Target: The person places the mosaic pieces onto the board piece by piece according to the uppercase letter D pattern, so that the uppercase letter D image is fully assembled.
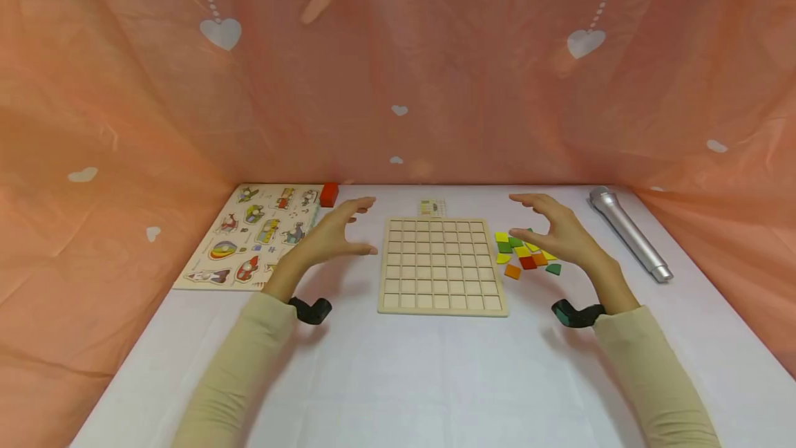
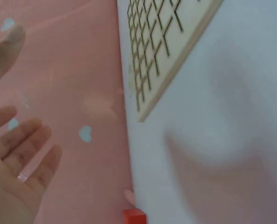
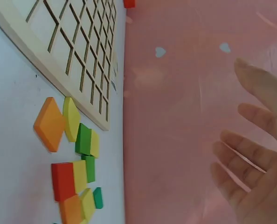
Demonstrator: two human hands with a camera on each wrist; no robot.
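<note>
A wooden grid board (image 1: 443, 267) with square recesses lies flat in the middle of the table. My left hand (image 1: 332, 232) hovers to its left, fingers spread apart from the thumb and holding nothing. On the other side, my right hand (image 1: 556, 230) is raised in a similar pose, also holding nothing. Beneath and beside the right hand, several small coloured tiles lie loosely grouped, among them a red tile (image 3: 63, 181), an orange tile (image 3: 50, 124) and a green tile (image 3: 83, 139). A small printed card (image 1: 432, 208) lies behind the board.
At the left lies a puzzle board (image 1: 249, 237) with vehicle pictures, a red block (image 1: 329, 195) by its back corner. A silver microphone (image 1: 631, 234) lies at the right. An orange-pink curtain (image 1: 398, 68) with hearts encloses the white table's back and sides.
</note>
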